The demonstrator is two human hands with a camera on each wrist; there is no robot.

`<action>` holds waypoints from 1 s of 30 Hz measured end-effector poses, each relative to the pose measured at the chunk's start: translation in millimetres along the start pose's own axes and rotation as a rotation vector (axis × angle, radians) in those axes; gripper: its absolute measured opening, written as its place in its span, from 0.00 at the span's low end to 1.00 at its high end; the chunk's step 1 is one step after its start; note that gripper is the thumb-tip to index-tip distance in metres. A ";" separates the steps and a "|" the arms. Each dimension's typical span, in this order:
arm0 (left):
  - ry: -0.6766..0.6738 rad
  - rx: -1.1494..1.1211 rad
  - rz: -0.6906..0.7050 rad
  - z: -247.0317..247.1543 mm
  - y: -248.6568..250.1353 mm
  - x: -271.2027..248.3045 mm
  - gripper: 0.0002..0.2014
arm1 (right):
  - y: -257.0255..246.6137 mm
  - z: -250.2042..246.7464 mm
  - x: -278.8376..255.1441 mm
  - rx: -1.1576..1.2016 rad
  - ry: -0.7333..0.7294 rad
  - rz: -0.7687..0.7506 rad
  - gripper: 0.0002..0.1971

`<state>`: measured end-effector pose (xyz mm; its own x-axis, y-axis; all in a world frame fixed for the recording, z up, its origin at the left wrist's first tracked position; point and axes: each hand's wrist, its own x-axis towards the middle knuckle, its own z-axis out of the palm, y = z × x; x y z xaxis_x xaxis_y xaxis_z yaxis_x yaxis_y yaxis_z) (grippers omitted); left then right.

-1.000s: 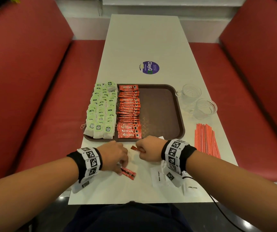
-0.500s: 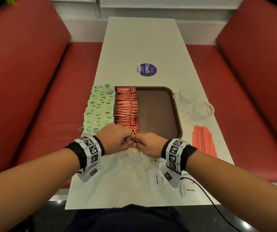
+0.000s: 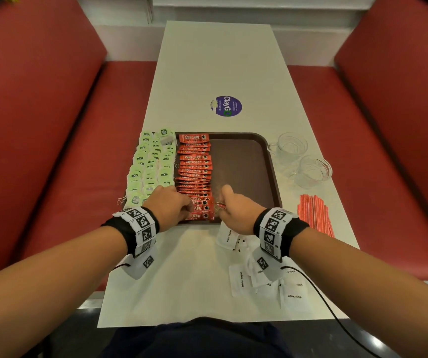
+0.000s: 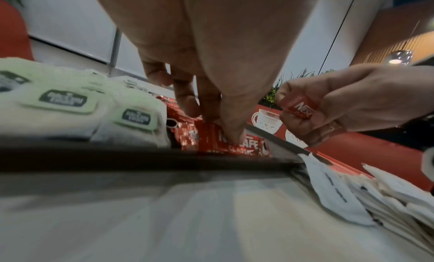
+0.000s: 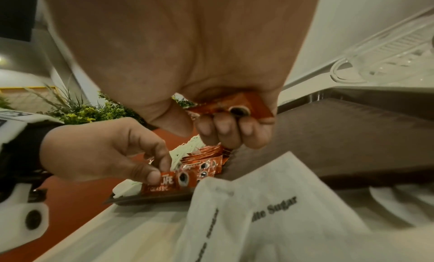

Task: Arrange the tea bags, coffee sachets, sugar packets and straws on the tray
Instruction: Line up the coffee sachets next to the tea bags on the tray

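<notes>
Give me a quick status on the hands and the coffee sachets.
Left hand pinching the nearest sachet in the tray row. Right hand holding a sachet above the tray. Sugar packets, straws untouched on table. Nothing blocking.

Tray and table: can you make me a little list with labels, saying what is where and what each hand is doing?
tray: brown, right half bare
tea bags: rows along the tray's left side
coffee sachets: overlapping column beside the tea bags
left hand: pinching the nearest sachet of that column
right hand: holding a sachet above the tray
sugar packets: on the table, not on the tray
straws: on the table, right of the tray
glass cups: two, beside the tray
</notes>
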<state>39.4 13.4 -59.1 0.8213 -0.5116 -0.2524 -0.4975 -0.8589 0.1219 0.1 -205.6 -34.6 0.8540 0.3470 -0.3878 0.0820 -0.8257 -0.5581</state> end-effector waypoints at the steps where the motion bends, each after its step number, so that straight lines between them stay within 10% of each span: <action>1: -0.005 0.005 0.004 2.7 0.7 0.6 0.08 | 1.4 -0.7 0.4 -0.009 -0.019 -0.003 0.05; 30: 0.095 -0.405 0.140 -12.5 -6.6 -4.0 0.07 | -8.2 7.5 20.9 -0.105 0.015 -0.002 0.10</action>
<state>42.9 20.8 -46.9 0.7850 -0.6078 -0.1197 -0.4719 -0.7118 0.5202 13.4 -188.2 -43.7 0.8612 0.3425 -0.3757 0.1364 -0.8676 -0.4782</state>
